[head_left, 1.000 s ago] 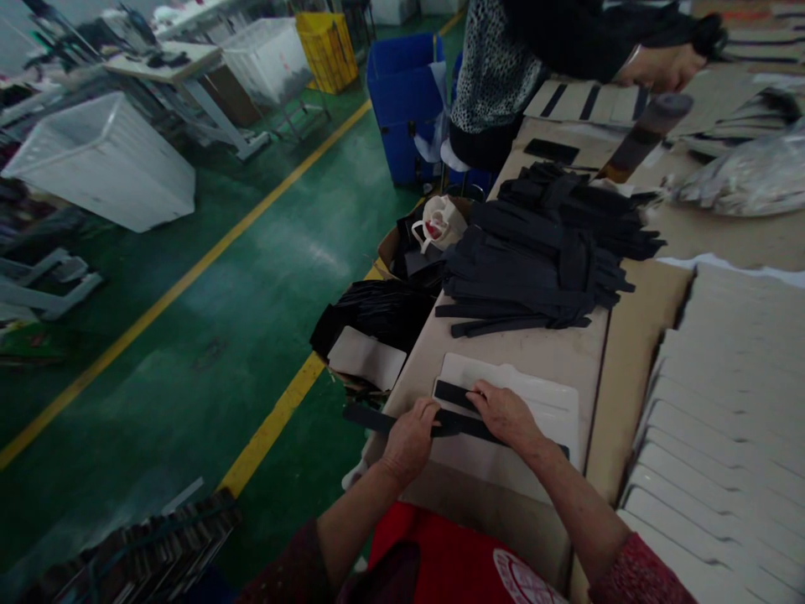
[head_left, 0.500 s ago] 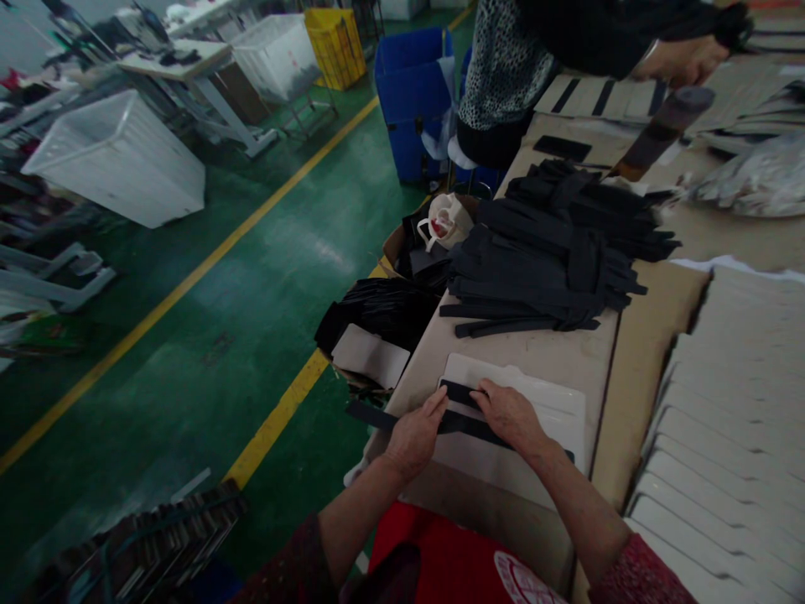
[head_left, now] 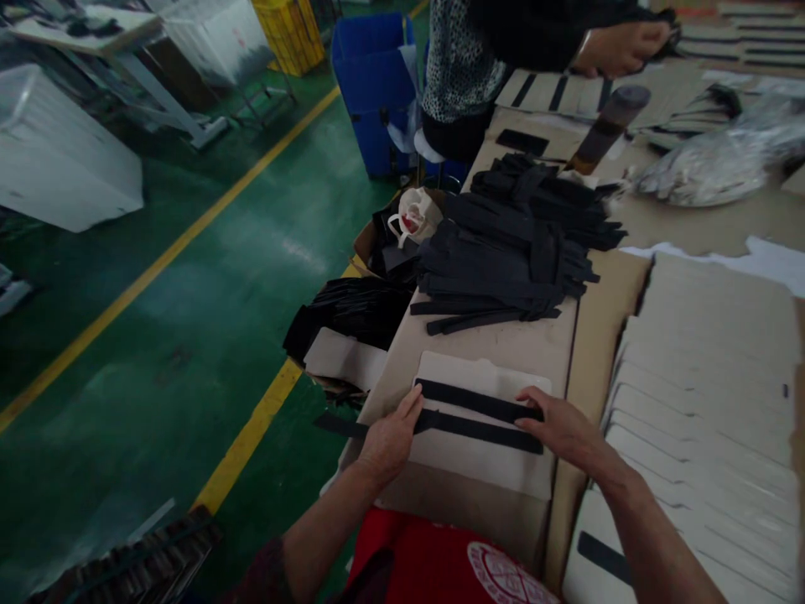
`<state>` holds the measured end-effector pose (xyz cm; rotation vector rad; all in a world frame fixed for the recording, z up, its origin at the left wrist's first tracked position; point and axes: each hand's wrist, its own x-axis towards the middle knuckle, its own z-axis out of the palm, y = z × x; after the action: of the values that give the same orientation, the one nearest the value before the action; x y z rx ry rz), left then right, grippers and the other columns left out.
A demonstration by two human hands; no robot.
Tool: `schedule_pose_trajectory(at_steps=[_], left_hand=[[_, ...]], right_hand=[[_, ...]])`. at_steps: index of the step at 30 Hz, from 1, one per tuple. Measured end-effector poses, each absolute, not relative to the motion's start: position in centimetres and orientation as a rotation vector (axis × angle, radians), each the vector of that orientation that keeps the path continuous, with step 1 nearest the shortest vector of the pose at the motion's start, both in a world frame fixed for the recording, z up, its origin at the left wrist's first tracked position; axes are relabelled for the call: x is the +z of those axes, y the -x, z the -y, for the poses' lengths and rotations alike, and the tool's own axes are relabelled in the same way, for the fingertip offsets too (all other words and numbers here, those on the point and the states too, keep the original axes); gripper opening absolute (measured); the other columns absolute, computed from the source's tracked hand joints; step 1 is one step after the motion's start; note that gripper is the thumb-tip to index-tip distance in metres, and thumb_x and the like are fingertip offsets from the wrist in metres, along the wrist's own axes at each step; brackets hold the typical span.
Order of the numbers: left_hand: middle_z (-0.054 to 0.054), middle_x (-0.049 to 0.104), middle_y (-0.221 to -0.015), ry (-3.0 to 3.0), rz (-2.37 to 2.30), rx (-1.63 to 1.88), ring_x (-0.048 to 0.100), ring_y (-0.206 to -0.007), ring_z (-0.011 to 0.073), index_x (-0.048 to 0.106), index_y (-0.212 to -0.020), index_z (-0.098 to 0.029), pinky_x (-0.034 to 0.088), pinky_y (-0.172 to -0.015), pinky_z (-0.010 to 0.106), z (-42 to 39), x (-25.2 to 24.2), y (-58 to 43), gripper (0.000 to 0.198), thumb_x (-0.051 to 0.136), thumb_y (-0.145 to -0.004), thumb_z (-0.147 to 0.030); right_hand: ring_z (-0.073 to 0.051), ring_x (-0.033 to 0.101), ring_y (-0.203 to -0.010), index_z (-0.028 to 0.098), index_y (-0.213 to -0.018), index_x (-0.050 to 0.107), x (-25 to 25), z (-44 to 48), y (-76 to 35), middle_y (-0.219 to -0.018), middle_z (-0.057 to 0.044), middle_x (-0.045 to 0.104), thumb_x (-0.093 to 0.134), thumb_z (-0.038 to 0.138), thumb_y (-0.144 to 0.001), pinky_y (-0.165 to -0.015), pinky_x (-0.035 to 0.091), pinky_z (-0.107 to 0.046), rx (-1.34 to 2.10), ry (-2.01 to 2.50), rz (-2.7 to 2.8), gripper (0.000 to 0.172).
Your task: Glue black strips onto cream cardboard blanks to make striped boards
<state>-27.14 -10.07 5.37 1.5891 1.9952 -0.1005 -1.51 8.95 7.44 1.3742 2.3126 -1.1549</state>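
A white card point(head_left: 484, 457) lies on the table's near edge with two black strips across it. My left hand point(head_left: 390, 440) rests at the card's left end, fingers flat on the lower black strip point(head_left: 478, 429), whose left end juts past the table edge. My right hand point(head_left: 563, 428) lies open at the card's right end, fingertips touching the right ends of the upper black strip point(head_left: 478, 401) and the lower one. Neither hand grips anything.
A heap of black strips point(head_left: 509, 243) sits behind the card. Stacked white cards point(head_left: 710, 394) fill the right. A box of black pieces point(head_left: 352, 315) stands by the table's left edge. A co-worker's hand point(head_left: 620, 46) works at the far end. Blue bin point(head_left: 374, 84) stands on the green floor.
My right hand has slid rightward along the strips from the card's middle to its right end. The left hand stayed at the left end. The camera view shifted left.
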Motion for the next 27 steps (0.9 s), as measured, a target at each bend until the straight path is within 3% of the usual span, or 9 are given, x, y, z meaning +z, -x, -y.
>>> schedule_pose_trajectory(at_steps=[3,6,12,27], left_hand=[[0.008,0.022,-0.16,-1.598,-1.989,-0.112,0.068,-0.098,0.0191,0.032,-0.148,-0.022,0.057,-0.079,0.029,10.0,5.3,27.2,0.074,0.033,-0.078,0.002],[0.007,0.021,-0.16,-1.615,-1.977,-0.119,0.067,-0.102,0.0184,0.031,-0.148,-0.02,0.057,-0.077,0.027,10.0,5.2,27.4,0.073,0.033,-0.079,0.001],[0.005,0.021,-0.161,-1.623,-1.976,-0.151,0.064,-0.11,0.0179,0.03,-0.149,-0.024,0.058,-0.077,0.027,9.7,5.4,27.5,0.074,0.037,-0.079,0.001],[0.0,0.02,-0.16,-1.592,-2.003,-0.151,0.06,-0.117,0.0205,0.033,-0.148,-0.025,0.059,-0.084,0.031,9.5,5.2,27.5,0.07,0.038,-0.082,-0.002]], right_hand=[[-0.023,0.065,-0.079,0.023,-0.093,0.064,6.8,-8.6,-2.3,-0.084,-0.004,0.072,0.058,0.034,-0.075,-0.073,0.045,-0.032,-1.299,-1.565,-2.249,0.022],[-0.023,0.064,-0.072,0.022,-0.086,0.062,5.7,-7.2,-3.1,-0.075,-0.002,0.07,0.056,0.042,-0.074,-0.07,0.047,-0.033,-1.447,-1.883,-2.154,0.025],[-0.022,0.065,-0.07,0.021,-0.095,0.056,3.9,-5.1,-1.9,-0.077,-0.004,0.069,0.054,0.044,-0.076,-0.067,0.048,-0.033,-1.423,-2.32,-1.983,0.031],[-0.02,0.065,-0.072,0.02,-0.1,0.057,2.6,-5.7,-1.1,-0.075,-0.002,0.069,0.061,0.034,-0.076,-0.066,0.043,-0.029,-1.128,-2.436,-1.926,0.028]])
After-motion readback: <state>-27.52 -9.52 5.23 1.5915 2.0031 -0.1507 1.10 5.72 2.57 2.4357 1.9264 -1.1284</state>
